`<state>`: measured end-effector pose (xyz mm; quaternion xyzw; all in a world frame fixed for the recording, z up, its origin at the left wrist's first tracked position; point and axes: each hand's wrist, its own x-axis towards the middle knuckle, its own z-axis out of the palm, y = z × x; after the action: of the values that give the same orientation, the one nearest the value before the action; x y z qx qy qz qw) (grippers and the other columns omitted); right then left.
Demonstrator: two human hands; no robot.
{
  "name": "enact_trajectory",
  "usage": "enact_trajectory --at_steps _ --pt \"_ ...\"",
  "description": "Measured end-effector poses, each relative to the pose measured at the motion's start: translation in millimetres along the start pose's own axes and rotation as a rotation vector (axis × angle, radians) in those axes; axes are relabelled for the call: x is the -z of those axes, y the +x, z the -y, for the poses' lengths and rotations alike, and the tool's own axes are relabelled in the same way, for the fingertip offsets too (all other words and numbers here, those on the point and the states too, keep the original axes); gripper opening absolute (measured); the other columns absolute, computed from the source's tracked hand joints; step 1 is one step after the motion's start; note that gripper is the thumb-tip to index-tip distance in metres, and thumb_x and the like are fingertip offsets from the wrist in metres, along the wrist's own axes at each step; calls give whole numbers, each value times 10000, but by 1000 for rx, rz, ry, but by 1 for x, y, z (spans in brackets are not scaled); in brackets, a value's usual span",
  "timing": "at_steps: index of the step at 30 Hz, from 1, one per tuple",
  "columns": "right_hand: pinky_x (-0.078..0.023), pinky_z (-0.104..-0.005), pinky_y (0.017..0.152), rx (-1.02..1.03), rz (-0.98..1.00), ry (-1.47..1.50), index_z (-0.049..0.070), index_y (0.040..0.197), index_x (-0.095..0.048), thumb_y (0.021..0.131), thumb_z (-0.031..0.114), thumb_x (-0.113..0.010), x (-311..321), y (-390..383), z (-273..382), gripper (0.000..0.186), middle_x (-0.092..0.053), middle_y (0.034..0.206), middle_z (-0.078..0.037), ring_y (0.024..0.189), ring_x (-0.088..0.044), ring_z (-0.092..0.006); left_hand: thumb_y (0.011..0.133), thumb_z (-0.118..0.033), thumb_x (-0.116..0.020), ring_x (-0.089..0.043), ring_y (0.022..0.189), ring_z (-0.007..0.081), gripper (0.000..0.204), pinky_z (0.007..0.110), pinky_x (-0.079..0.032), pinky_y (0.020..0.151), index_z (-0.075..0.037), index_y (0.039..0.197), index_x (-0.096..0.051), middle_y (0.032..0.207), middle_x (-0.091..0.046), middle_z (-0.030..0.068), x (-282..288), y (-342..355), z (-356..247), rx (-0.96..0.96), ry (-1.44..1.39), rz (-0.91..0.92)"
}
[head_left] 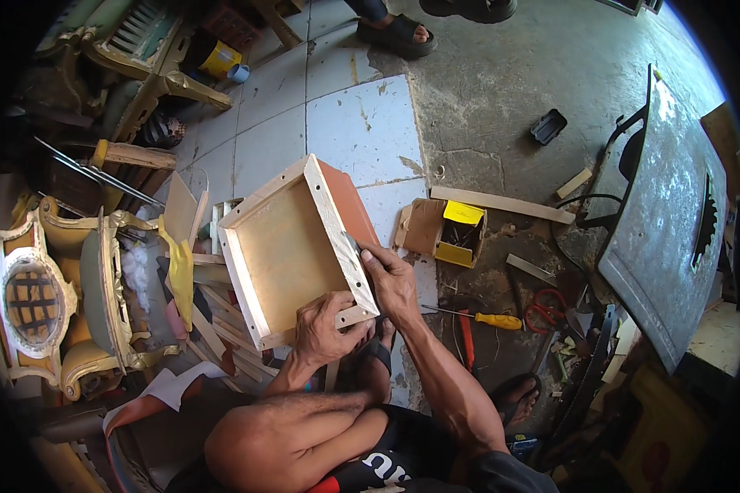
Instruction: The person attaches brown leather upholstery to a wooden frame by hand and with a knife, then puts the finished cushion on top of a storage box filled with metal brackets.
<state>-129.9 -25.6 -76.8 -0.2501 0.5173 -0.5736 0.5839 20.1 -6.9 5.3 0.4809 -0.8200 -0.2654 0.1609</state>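
Note:
A square wooden frame (292, 246) with a tan panel inside and an orange-brown covering on its far side stands tilted over my foot. My left hand (325, 329) grips its near corner. My right hand (386, 275) rests on the frame's right rail and presses a small dark tool (350, 241) against it; the tool's tip is mostly hidden by my fingers. My bent knee (288, 435) is below the hands.
A small cardboard box with a yellow flap (446, 232), a wooden strip (501, 204), a yellow-handled screwdriver (485, 319) and red scissors (545, 308) lie right. A table saw (666, 222) stands far right. Carved chair frames (66, 287) crowd the left. Another person's sandalled foot (399, 34) is at top.

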Motion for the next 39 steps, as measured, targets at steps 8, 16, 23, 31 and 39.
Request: enact_trajectory --at_steps 8,16,23,31,39 --pt "-496 -269 726 -367 -212 233 24 1216 -658 1068 261 -612 36 3 -3 283 -648 914 -33 768 -567 -109 770 -209 -880 -747 855 327 436 417 -592 770 -24 1097 -659 942 -736 145 0 4 -2 -51 32 -6" --pt "-545 -297 690 -224 59 26 18 1477 -480 1043 148 -625 68 -31 60 476 -681 1011 -108 779 -670 -161 864 -227 -818 -741 944 308 373 388 -584 831 -18 1139 -676 985 -733 151 21 6 -2 -1 -27 49" --pt "-509 -303 576 -325 -147 -74 62 1129 -474 1035 304 -663 63 -90 -1 321 -619 906 -82 666 -603 -135 947 -271 -745 -600 1232 379 474 459 -464 1068 -36 1331 -594 1284 -641 195 92 133 87 -75 352 -220" --pt "-474 -305 671 -398 -140 -14 47 1256 -459 924 355 -806 30 -103 -21 570 -584 1051 -69 802 -548 -123 880 -457 -777 -597 1262 412 657 488 -453 1058 -75 1369 -561 1329 -643 217 111 190 147 41 388 111" --pt "-317 -424 1218 -311 -33 277 58 1655 -98 790 363 -898 28 -82 -66 1217 -320 1645 -185 1503 -343 -318 901 -370 -764 -687 984 469 423 505 -523 831 -61 1160 -633 985 -735 227 102 184 120 250 314 87"
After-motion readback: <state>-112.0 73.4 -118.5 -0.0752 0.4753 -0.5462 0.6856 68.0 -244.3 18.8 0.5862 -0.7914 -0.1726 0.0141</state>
